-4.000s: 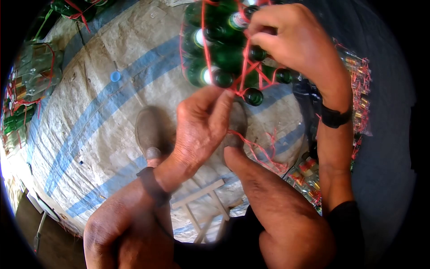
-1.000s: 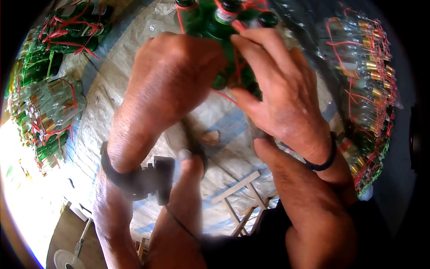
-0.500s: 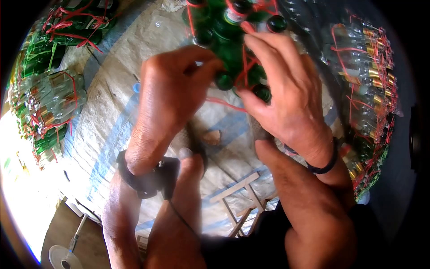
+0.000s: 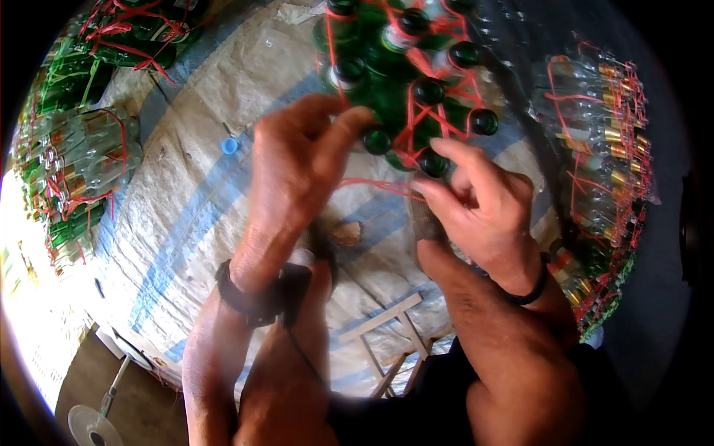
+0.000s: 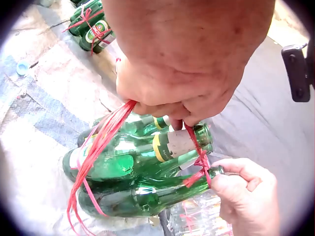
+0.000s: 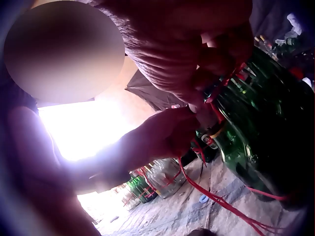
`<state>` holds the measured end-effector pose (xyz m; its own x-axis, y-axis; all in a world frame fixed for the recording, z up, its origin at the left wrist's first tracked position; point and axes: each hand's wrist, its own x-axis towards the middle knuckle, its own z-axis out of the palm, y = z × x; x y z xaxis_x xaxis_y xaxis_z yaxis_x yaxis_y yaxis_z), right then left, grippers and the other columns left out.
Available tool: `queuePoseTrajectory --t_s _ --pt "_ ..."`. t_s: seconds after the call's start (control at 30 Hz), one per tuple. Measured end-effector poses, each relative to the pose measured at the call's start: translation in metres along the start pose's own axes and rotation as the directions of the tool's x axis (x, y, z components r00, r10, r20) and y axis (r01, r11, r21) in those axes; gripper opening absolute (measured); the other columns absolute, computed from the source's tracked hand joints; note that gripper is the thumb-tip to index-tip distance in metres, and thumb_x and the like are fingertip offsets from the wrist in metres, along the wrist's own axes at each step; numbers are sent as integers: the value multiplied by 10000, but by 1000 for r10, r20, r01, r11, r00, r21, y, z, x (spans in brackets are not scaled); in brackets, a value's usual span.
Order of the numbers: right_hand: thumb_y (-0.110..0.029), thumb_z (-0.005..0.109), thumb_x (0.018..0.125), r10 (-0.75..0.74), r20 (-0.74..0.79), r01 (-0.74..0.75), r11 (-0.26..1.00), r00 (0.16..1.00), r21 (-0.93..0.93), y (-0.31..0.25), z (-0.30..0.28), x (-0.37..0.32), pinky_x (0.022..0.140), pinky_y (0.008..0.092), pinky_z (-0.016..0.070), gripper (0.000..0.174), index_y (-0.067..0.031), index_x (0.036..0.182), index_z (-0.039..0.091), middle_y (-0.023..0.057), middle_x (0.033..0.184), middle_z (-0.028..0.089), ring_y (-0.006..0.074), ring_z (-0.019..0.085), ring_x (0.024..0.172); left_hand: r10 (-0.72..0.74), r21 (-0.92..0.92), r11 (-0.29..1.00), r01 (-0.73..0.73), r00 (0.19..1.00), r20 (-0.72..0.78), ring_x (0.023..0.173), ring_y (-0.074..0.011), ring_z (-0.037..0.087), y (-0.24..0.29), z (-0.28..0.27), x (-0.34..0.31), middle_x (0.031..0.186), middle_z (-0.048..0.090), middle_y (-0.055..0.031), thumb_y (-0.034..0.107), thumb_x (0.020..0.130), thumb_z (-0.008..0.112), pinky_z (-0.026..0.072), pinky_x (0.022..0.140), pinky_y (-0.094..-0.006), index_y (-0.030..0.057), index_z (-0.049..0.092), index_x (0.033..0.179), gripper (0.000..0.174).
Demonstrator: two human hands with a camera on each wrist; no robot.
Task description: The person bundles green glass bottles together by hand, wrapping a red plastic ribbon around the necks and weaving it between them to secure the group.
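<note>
Here, the left hand (image 4: 297, 167) had its fingers curled, pinching the thin red plastic string (image 4: 375, 183) that bound the bundle of green glass bottles (image 4: 401, 89), which lay just beyond the fingertips. The right hand (image 4: 483, 208), fingers bent against one bottle mouth, seemed to pinch the same string, though that view was blurred.

The forearms are bare. Below the left hand (image 4: 297, 167), at centre left of the frame, a wide black strap (image 4: 245, 297) carries a small black box (image 4: 295, 286), and a thin black cable (image 4: 297, 357) runs from it. A slim black band (image 4: 529, 293) sits below the right hand (image 4: 483, 208). Black clothing (image 4: 446, 394) fills the bottom.
</note>
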<state>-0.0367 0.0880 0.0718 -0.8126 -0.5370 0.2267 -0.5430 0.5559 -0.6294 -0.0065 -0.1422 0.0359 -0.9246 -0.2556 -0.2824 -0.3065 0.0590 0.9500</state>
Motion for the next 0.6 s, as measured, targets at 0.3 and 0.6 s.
queuePoseTrajectory --t_s 0.3,0.6 --pt "-159 925 831 24 -6 -23 999 1000 47 17 16 1 620 421 575 389 -52 1146 723 133 836 748 345 739 708 31 -66 997 -28 998 55 828 -85 700 -5 -5 -1 925 828 -92 178 1051 787 554 722 -254 -40 834 1102 228" --pt "-105 891 788 -176 70 180 982 982 -56 30 -1 13 754 478 553 377 -46 1122 726 124 861 727 382 690 763 -39 -8 999 39 999 16 805 -55 667 -2 2 -14 884 816 -48 184 1061 773 525 693 -241 -17 844 1100 216"
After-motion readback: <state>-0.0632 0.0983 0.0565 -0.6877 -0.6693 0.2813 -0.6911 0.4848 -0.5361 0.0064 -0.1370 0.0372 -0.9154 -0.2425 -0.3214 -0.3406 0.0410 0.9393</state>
